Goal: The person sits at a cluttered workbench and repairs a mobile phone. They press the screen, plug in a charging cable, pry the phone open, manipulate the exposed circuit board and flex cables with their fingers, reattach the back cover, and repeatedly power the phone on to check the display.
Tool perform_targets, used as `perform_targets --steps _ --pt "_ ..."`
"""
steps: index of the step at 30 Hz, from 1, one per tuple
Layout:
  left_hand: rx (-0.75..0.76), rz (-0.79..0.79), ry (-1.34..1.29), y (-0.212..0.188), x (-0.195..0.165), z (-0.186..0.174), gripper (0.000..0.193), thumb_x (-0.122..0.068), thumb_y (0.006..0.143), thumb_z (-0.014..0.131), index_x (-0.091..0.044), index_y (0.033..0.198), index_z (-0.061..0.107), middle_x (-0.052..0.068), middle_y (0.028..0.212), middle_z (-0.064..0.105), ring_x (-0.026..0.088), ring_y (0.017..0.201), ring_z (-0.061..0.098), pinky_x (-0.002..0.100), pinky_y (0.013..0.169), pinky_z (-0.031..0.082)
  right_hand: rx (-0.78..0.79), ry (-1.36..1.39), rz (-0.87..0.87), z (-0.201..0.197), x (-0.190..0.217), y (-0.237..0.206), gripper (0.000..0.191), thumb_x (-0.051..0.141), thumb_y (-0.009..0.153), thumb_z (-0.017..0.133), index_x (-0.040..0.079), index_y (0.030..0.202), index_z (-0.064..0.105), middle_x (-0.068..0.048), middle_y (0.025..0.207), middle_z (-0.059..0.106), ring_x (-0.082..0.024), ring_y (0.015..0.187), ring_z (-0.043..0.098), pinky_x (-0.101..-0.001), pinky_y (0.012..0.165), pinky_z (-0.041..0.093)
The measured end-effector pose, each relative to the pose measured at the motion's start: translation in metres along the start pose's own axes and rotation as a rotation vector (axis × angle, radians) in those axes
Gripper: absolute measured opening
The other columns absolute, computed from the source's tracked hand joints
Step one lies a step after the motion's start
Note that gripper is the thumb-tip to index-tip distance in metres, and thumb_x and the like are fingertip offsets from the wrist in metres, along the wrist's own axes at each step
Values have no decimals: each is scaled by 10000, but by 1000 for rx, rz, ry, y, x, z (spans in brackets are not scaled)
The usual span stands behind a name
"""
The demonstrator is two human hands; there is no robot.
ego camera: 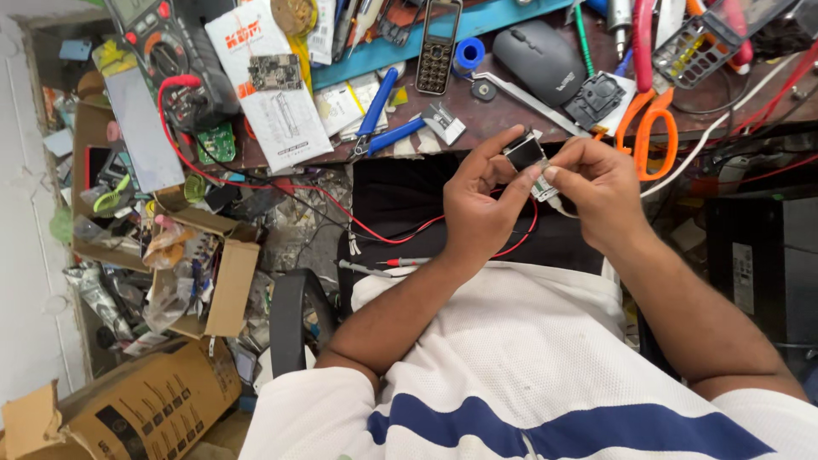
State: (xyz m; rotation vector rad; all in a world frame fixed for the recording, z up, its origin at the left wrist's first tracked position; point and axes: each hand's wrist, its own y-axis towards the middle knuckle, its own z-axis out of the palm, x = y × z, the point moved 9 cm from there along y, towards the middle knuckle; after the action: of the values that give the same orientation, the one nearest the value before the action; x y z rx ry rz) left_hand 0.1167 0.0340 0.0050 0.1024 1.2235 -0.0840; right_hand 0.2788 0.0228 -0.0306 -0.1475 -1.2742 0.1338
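both hands meet over the near edge of the cluttered workbench [511, 115]. the left hand [479, 200] is curled, its thumb and fingers pinching a small black module [523, 152] from the left. the right hand [601, 192] grips the same piece from the right, its fingertips closed on a pale part with a thin whitish cable [558, 204] trailing off it. the module sits between the two hands, just above the person's lap and a dark cloth [400, 200].

what kind of part the module is cannot be made out, since the fingers cover much of it. how the cable joins it is hidden too.

red test leads [256, 183] run from a multimeter [170, 60] at the far left down toward the lap. on the bench lie blue-handled pliers [379, 119], a keypad phone [438, 47], a grey mouse [538, 60] and orange-handled scissors [648, 128]. open cardboard boxes [213, 281] of odd parts stand at the left.
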Motion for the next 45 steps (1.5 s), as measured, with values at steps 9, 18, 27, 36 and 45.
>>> perform_targets --steps 9,18,27,36,45 --pt "-15 2 -35 -5 5 0 464 43 996 719 0 1436 577 14 915 698 31 855 659 195 839 540 39 -32 3 -4 -1 0 68 -65 956 679 -7 951 642 -30 952 627 -91 838 609 -225 766 499" --pt "-152 341 295 -23 -52 -8 411 16 975 775 -73 1352 635 62 1020 725 103 851 701 202 791 570 110 -222 233 3 17 28 244 146 1102 567 12 1239 718 -16 982 687 -88 895 651 -242 798 557" --pt "12 711 383 -42 -96 12 395 97 934 725 -83 1267 611 92 1082 707 258 1031 740 353 872 619 411 -1236 -181 113 39 88 297 309 919 818 107 1128 755 -64 866 732 -218 754 705 -354 706 563" --pt "-5 708 391 -40 -92 8 384 101 937 739 -72 1260 624 85 1057 683 300 1150 708 435 1026 586 291 -1303 -681 147 69 84 422 319 836 881 88 1155 730 -39 822 685 -260 821 690 -408 693 555" --pt "51 771 371 -38 -94 10 395 131 891 725 -49 1227 622 115 1079 690 335 1142 699 485 1014 583 313 -752 -222 83 83 82 208 57 1050 777 -14 1233 709 -67 925 705 -144 793 689 -256 657 551"
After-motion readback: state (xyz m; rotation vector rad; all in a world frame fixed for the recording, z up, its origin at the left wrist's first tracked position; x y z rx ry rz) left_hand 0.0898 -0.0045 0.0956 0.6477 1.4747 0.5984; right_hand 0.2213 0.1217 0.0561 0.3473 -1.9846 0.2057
